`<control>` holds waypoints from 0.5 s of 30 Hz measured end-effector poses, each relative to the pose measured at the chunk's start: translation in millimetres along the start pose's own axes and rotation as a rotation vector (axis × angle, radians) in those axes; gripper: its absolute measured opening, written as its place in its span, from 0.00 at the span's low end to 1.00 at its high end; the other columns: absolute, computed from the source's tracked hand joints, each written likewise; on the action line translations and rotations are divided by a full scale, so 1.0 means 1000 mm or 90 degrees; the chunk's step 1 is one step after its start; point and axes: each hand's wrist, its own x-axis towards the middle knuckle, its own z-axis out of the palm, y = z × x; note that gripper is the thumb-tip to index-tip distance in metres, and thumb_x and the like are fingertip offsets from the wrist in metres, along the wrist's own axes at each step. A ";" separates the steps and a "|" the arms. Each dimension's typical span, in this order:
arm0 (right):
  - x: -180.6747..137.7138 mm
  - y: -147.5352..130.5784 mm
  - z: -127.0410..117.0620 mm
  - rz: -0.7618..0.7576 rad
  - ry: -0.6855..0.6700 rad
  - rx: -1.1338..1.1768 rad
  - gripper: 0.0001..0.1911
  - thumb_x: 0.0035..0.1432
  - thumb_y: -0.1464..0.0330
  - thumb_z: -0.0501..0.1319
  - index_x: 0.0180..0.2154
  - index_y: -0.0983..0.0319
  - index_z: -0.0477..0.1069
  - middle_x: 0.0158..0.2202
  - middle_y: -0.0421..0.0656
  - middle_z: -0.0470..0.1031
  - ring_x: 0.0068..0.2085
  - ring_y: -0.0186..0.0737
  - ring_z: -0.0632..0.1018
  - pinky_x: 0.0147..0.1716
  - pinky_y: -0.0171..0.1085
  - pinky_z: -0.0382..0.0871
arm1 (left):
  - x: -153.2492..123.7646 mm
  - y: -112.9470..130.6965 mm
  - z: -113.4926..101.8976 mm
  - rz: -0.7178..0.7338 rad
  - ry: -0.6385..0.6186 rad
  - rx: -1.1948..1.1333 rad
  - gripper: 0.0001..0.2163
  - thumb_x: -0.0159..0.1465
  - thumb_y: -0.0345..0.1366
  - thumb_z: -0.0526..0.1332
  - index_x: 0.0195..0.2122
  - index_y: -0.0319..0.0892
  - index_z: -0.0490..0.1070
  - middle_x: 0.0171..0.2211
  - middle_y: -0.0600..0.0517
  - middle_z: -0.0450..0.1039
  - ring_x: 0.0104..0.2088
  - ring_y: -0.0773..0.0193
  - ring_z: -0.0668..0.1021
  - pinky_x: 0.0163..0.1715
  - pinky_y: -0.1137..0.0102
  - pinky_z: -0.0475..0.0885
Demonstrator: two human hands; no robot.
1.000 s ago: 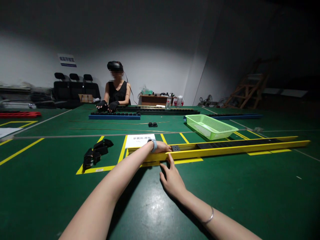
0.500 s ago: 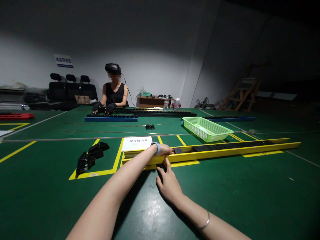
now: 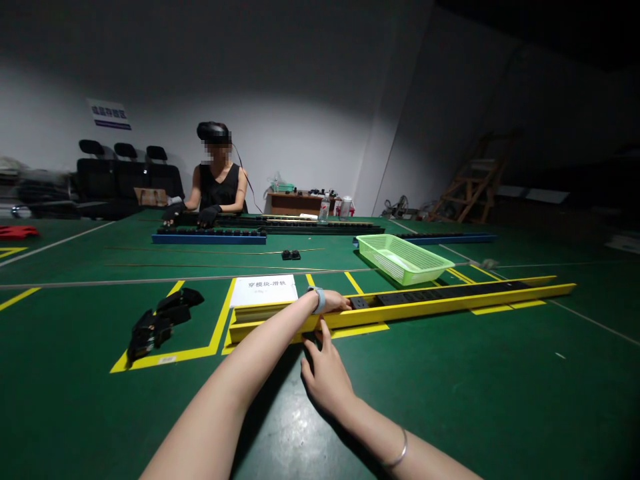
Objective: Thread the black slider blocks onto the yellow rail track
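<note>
A long yellow rail (image 3: 430, 308), a channel with raised sides, lies across the table before me. My left hand (image 3: 334, 302), with a watch on the wrist, reaches over the near wall into the channel. Its fingertips are at the left side of a black socket module (image 3: 359, 304) and are partly hidden by the wall. Farther right, a row of black modules (image 3: 425, 295) fills the channel, a small gap away from that one. My right hand (image 3: 327, 373) is open below the rail, fingers spread, the index fingertip against the near wall.
Black modules (image 3: 160, 320) lie heaped at left inside yellow tape. Behind the rail are a paper sign (image 3: 265, 291), a green basket (image 3: 405, 270), two small black pieces (image 3: 291, 255) and thin rods (image 3: 215, 252). Across the table a gloved co-worker (image 3: 217, 183) sits by a blue rail (image 3: 210, 238).
My left hand and the socket module have slid right along the channel, narrowing the gap to the row. My right hand stays at the near wall. The whole view has shifted slightly.
</note>
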 end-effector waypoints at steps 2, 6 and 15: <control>0.000 0.000 -0.001 -0.003 0.003 0.002 0.20 0.58 0.67 0.52 0.52 0.59 0.67 0.67 0.45 0.37 0.60 0.50 0.62 0.59 0.45 0.56 | 0.002 0.003 0.001 -0.021 0.007 0.000 0.11 0.48 0.32 0.59 0.33 0.39 0.73 0.29 0.52 0.72 0.36 0.59 0.70 0.41 0.66 0.66; -0.001 -0.001 -0.002 0.002 0.004 0.000 0.20 0.58 0.68 0.52 0.53 0.58 0.66 0.66 0.45 0.41 0.61 0.49 0.60 0.59 0.45 0.55 | 0.007 0.007 0.006 -0.026 0.027 0.001 0.08 0.48 0.32 0.60 0.30 0.38 0.73 0.27 0.51 0.72 0.35 0.59 0.70 0.39 0.67 0.66; -0.001 -0.001 -0.003 -0.008 0.000 0.002 0.23 0.57 0.70 0.53 0.55 0.58 0.64 0.66 0.45 0.39 0.62 0.49 0.57 0.61 0.44 0.53 | 0.009 0.016 0.017 0.020 0.025 -0.021 0.09 0.51 0.34 0.60 0.32 0.37 0.74 0.27 0.49 0.74 0.33 0.59 0.71 0.35 0.67 0.67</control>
